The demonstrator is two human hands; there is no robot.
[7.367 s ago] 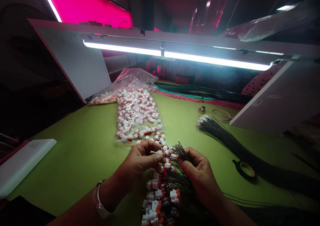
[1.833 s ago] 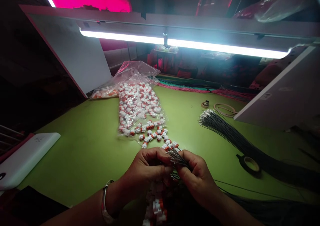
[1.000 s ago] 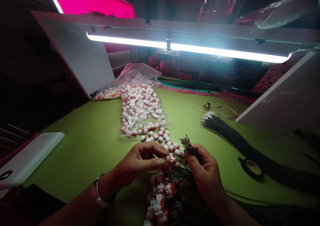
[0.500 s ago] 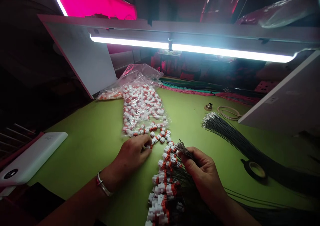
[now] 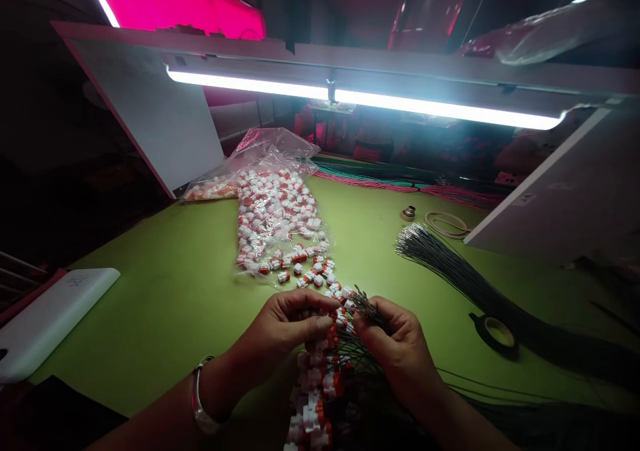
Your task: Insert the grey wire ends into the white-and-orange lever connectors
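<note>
While both hands meet just below the clear plastic bag (image 5: 273, 151) of white-and-orange push-in connectors, the green work table (image 5: 165, 364) spreads beneath everything. Far left of the bag lies a flat white power bank (image 5: 57, 324). The left hand (image 5: 285, 324), the nearer of the two to the bag, with a silver bangle (image 5: 200, 388) at its wrist, is curled almost closed, its fingertips pinched at the top of a long string of connectors (image 5: 320, 384); exactly which connector it grips is hidden. That string's long axis runs from the hands toward the person, away from the bag and off the bottom of the view, while loose connectors (image 5: 305, 279) trail up to the bag's lower end. The bag is packed with more connectors. Just right of the string, the right hand (image 5: 395, 344) is closed around a tuft of bare wire ends (image 5: 367, 308). Farther right of the bag lie a fanned bundle of dark wires (image 5: 450, 264), a roll of black tape (image 5: 493, 334) and a small brass fitting (image 5: 409, 213).
</note>
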